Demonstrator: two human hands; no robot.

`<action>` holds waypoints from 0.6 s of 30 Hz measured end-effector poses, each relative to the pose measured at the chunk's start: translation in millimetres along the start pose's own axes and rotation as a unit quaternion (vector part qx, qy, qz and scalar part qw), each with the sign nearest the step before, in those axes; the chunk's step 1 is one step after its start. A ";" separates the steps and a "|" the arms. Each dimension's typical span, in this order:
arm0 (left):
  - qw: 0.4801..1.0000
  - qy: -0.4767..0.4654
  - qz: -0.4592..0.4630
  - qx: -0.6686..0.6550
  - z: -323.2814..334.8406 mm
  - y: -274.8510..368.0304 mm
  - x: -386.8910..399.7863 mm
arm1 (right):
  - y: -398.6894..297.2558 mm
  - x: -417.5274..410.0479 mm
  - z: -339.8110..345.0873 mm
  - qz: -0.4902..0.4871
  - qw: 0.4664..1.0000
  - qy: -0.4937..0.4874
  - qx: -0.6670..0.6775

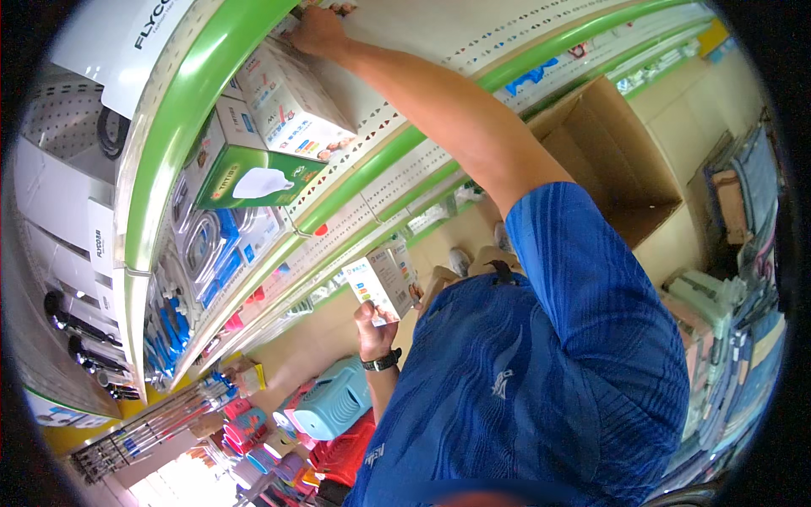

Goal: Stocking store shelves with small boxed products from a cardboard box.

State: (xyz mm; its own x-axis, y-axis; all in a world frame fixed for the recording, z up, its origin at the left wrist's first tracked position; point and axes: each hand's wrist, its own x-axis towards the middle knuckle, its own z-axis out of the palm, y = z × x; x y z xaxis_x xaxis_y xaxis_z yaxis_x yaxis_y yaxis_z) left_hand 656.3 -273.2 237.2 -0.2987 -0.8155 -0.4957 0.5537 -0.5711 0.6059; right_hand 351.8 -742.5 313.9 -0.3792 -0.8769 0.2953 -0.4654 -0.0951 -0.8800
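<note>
My left hand [377,333], with a black watch on its wrist, holds a small white light-bulb box [385,282] from below, in front of the lower shelves. My right hand [317,32] reaches far up to the upper shelf at the picture's top edge. It touches a printed carton there, partly cut off, and its grip is unclear. Just below that hand, white bulb boxes [301,104] stand in a row on the perforated shelf. A green and white bulb box [260,177] stands beside them.
Green-edged shelves [355,196] run diagonally past me. Packaged hoses [206,247] lie beyond the boxes. An open cardboard carton [608,158] is at the right, near stacked packaged textiles [728,342]. Blue plastic stools [336,396] and hanging shower heads [57,310] are at the left.
</note>
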 end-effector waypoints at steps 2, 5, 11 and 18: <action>1.000 0.007 0.006 -0.003 1.6 -3.2 -1.2 | -6.9 -11.5 -9.9 0.010 1.000 0.000 0.014; 1.000 0.019 -0.020 -0.007 9.4 -5.3 -2.0 | -14.9 -30.3 -28.2 0.014 0.999 0.039 -0.016; 0.999 0.000 -0.039 0.003 18.1 -9.4 2.6 | -25.2 -38.3 -41.7 -0.079 0.993 -0.032 0.084; 1.000 0.020 0.009 -0.014 24.6 -12.4 -8.3 | -6.7 -33.5 -64.8 0.011 0.977 0.204 -0.063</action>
State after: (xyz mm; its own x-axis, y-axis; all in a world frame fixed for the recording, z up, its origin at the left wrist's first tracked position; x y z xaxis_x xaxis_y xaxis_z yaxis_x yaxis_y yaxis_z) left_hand 632.9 -261.7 249.1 -0.2569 -0.8209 -0.5100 0.5801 -0.5531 0.5980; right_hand 315.8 -681.9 333.9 -0.6664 -0.6142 0.4227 -0.5376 0.0030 -0.8432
